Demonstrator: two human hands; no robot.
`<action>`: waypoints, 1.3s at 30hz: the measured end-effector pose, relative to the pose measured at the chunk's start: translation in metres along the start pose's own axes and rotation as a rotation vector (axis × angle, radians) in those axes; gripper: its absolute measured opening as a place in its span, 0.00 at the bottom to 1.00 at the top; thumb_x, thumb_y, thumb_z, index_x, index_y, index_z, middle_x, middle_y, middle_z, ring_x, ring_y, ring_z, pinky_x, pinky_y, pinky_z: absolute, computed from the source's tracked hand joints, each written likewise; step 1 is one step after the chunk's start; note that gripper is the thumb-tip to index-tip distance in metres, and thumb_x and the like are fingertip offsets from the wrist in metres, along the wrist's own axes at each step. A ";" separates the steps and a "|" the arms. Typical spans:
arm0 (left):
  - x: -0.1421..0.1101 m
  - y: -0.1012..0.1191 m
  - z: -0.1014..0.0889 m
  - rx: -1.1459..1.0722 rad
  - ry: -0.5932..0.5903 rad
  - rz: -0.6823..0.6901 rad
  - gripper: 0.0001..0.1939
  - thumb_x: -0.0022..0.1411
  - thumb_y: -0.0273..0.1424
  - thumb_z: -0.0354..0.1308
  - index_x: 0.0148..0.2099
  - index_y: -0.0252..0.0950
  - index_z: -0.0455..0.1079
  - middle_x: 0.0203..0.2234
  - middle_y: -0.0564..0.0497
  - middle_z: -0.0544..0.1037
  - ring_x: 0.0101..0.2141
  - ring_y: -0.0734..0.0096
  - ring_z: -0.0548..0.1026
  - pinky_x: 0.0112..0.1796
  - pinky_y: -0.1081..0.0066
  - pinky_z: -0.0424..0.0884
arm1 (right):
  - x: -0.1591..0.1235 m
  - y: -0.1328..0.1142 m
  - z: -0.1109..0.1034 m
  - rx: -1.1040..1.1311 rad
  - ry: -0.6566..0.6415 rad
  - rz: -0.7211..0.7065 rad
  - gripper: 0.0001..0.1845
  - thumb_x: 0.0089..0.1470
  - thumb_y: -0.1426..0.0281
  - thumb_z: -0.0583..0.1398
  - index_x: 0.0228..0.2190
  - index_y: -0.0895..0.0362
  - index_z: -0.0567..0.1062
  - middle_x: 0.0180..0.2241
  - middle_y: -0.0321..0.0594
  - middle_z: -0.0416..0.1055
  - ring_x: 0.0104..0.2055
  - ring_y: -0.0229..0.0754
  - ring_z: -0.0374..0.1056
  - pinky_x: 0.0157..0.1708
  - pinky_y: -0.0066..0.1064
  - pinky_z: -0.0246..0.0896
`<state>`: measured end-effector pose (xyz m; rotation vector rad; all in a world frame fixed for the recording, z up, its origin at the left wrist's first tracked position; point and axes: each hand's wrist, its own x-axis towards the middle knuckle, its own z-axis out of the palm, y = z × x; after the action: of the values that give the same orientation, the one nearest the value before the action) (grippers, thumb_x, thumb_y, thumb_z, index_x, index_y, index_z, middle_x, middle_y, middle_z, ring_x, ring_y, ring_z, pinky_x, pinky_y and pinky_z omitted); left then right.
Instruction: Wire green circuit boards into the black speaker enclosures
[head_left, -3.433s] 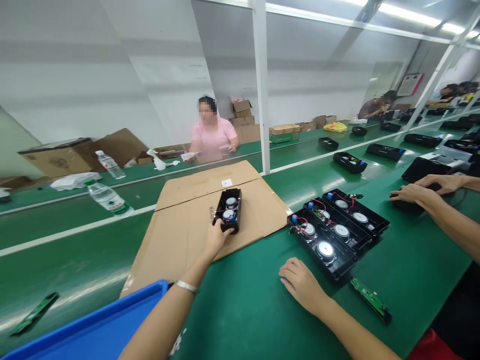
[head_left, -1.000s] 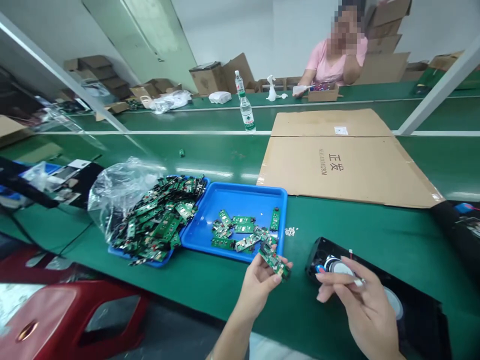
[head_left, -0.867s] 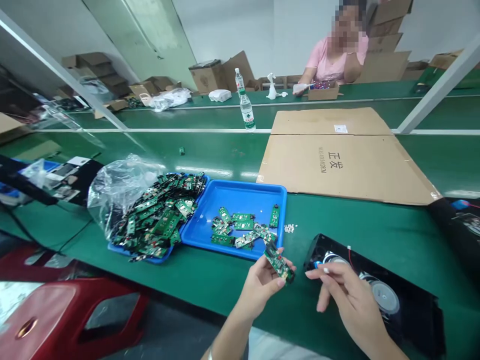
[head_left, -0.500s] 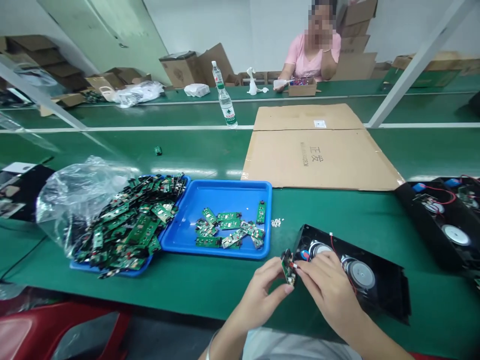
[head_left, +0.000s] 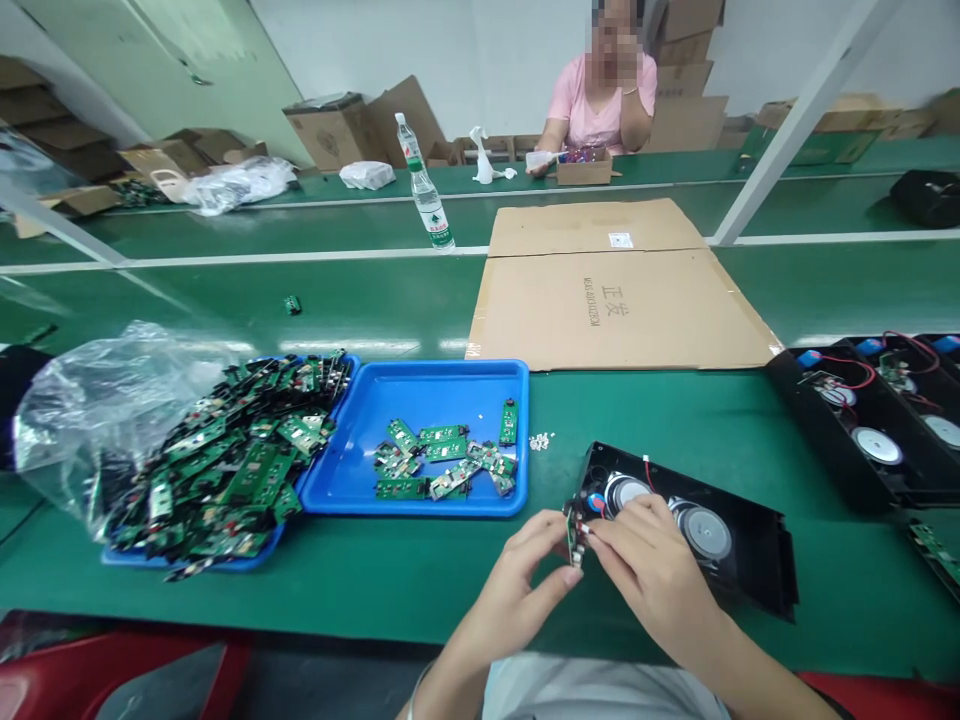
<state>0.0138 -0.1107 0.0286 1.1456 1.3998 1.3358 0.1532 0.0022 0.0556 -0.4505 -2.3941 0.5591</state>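
Nearest, at the lower centre of the frame, the left hand [head_left: 529, 570] and the right hand [head_left: 649, 570] met over the front edge of the green bench [head_left: 420, 570]. The left fingers [head_left: 551, 530] were pinched narrowly on a small circuit board [head_left: 574, 528] held on edge, and the right fingers [head_left: 600, 535] touched its right side, closed in on it; what exactly they gripped there could not be told. Just behind the hands lay a black speaker housing [head_left: 750, 565] with two round drivers and a red wire. To the left of it sat a blue tray [head_left: 442, 385] with a scatter of green boards, and further left a heap of boards [head_left: 232, 460] spilling from a clear plastic bag [head_left: 112, 390]. More black housings [head_left: 862, 430] lay at the right edge. Beyond the tray a flattened cardboard sheet [head_left: 622, 300] lay on the bench, with a water bottle [head_left: 424, 195] standing to its upper left. At the top centre a person in a pink shirt [head_left: 592, 95] sat among cardboard boxes.
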 end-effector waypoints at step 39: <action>0.019 0.018 0.047 -0.553 -0.012 -0.527 0.21 0.49 0.32 0.68 0.41 0.35 0.61 0.40 0.41 0.79 0.38 0.58 0.79 0.38 0.65 0.73 | -0.032 0.064 -0.043 0.179 -0.006 0.759 0.09 0.59 0.65 0.53 0.37 0.55 0.70 0.33 0.39 0.75 0.32 0.40 0.72 0.32 0.28 0.65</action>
<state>0.0569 -0.0825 0.0438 0.3807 1.1112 1.2079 0.2162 0.0543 0.0390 -1.2864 -2.0947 1.0829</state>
